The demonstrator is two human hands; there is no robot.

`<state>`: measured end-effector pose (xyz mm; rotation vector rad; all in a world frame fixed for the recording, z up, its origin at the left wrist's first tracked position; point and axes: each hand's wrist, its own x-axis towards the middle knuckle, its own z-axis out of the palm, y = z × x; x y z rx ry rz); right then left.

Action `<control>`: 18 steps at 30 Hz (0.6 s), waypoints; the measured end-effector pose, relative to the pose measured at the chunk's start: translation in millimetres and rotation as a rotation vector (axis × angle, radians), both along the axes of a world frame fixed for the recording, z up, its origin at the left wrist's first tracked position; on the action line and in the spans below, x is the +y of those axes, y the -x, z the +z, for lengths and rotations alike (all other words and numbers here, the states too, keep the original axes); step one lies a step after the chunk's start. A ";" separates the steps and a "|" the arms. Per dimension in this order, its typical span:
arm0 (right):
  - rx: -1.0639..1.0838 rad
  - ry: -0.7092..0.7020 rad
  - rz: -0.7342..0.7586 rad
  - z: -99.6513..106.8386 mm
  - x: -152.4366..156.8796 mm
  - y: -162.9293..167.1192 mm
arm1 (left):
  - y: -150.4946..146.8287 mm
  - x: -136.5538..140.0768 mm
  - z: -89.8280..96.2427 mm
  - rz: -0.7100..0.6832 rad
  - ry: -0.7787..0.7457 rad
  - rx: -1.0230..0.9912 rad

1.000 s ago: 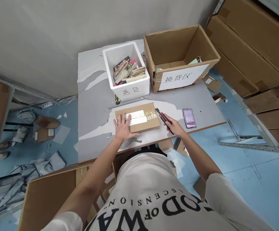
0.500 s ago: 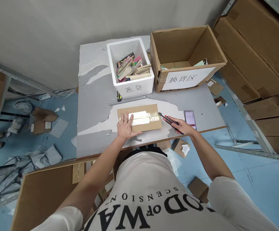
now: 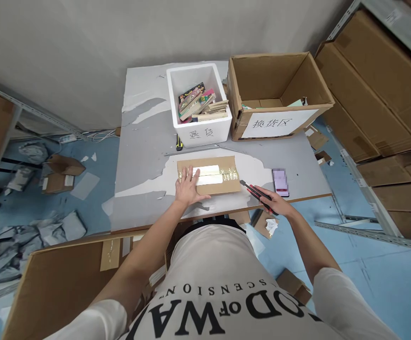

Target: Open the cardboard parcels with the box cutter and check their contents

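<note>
A flat brown cardboard box [image 3: 226,188] lies near the table's front edge, with a white label and clear tape along its middle. My left hand [image 3: 188,188] rests flat on its left end, fingers spread over the label's edge. In my right hand [image 3: 273,202] is a black utility knife [image 3: 256,192], its tip pointing up and left. That tip sits just off the box's right end, with a small gap apparent between them. Beside my right hand, a phone [image 3: 280,182] lies on the table, screen lit.
Behind the box stand a white foam bin [image 3: 205,137] holding several books and a large open carton [image 3: 237,123] with a handwritten sign. A yellow-black cutter [image 3: 179,142] lies by the bin. Stacked cartons [image 3: 375,89] fill the right side; an open carton [image 3: 60,283] stands at lower left.
My right hand and the knife have drawn back slightly toward me and away from the box's right end. My left hand stays on the box. The camera view has shifted a little.
</note>
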<state>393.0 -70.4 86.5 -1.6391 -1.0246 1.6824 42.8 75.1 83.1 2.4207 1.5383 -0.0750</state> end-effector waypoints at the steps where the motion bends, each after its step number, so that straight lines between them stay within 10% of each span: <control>1: -0.008 -0.008 -0.045 0.7 -3.5 -1.2 | 0.1 -0.3 0.0 -0.002 0.002 -0.008; 8: 0.120 -0.188 -0.591 -17.6 -13.2 47.3 | 14.9 7.2 -3.6 0.081 0.061 -0.376; 13: 0.312 -0.129 -0.676 -30.9 -3.4 99.0 | 48.9 53.1 -13.9 0.344 0.034 -0.743; 18: 0.315 -0.142 -0.705 -43.4 5.1 116.2 | 72.5 94.5 -30.1 0.537 0.517 -1.009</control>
